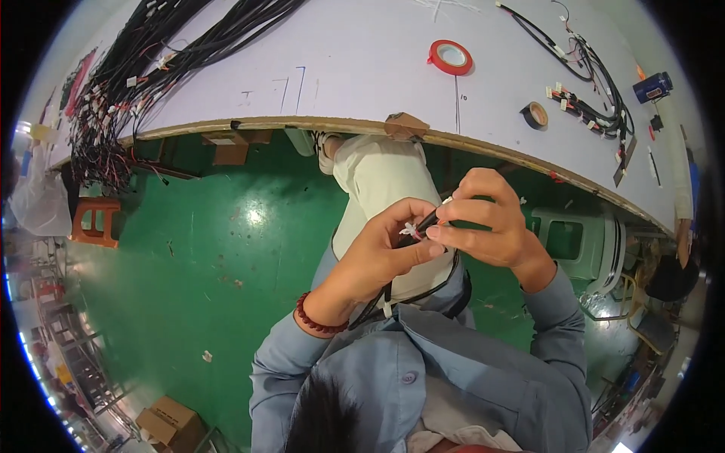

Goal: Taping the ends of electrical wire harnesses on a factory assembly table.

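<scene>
A black cable harness (pixel 427 223) with small white connectors is held between my two hands, above my lap. My left hand (pixel 366 260) is closed around it, thumb and forefinger pinching near a white connector end. Close by, my right hand (pixel 492 226) grips the same black section with thumb and bent fingers. A length of black cable hangs below my left hand across my lap. My fingers hide part of the harness, and the small pieces between the fingertips cannot be made out clearly.
The white table (pixel 362 68) curves ahead. On it are a red tape roll (pixel 451 57), a black tape roll (pixel 535 115), a large cable bundle (pixel 162 64) and more harnesses (pixel 593 113). An orange stool (pixel 97 221), a pale stool (pixel 585 241) and a cardboard box (pixel 172 423) stand around.
</scene>
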`<act>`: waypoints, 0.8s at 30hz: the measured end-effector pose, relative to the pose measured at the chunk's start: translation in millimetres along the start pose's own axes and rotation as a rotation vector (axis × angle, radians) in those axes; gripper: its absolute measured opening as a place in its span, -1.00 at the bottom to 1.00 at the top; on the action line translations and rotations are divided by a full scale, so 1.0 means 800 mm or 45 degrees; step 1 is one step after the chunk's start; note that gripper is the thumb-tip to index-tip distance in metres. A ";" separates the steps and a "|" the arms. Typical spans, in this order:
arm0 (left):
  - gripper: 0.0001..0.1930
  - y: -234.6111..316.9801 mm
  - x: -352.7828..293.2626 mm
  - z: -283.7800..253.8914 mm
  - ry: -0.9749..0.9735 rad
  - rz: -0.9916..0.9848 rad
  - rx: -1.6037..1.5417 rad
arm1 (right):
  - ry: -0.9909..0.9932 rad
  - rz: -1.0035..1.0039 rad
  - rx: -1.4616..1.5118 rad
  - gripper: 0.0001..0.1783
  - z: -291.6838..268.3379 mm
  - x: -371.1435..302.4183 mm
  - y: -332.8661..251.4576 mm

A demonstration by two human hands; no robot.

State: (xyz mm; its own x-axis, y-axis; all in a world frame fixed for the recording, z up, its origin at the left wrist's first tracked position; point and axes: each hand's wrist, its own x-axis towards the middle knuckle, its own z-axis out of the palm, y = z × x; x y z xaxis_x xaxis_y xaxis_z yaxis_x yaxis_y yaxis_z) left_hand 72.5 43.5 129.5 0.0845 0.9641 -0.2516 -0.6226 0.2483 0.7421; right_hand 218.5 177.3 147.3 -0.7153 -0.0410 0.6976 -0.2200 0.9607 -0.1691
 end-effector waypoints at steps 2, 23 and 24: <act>-0.61 0.001 -0.002 -0.002 -0.032 -0.044 -0.030 | -0.026 0.001 0.022 -0.77 -0.004 0.001 0.000; -0.81 -0.007 -0.022 0.026 0.115 0.160 0.085 | 0.214 0.602 0.413 -0.69 0.006 -0.005 -0.037; -0.81 -0.006 -0.023 0.022 0.067 0.157 0.176 | 0.166 0.611 0.415 -0.70 0.003 -0.003 -0.039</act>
State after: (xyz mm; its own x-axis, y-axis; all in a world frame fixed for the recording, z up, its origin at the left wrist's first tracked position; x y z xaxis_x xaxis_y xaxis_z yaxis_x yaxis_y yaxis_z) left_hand 87.9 26.4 141.4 -0.0290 0.9826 -0.1833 -0.5124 0.1429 0.8468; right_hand 225.4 146.9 149.1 -0.7023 0.4309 0.5666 -0.0994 0.7288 -0.6775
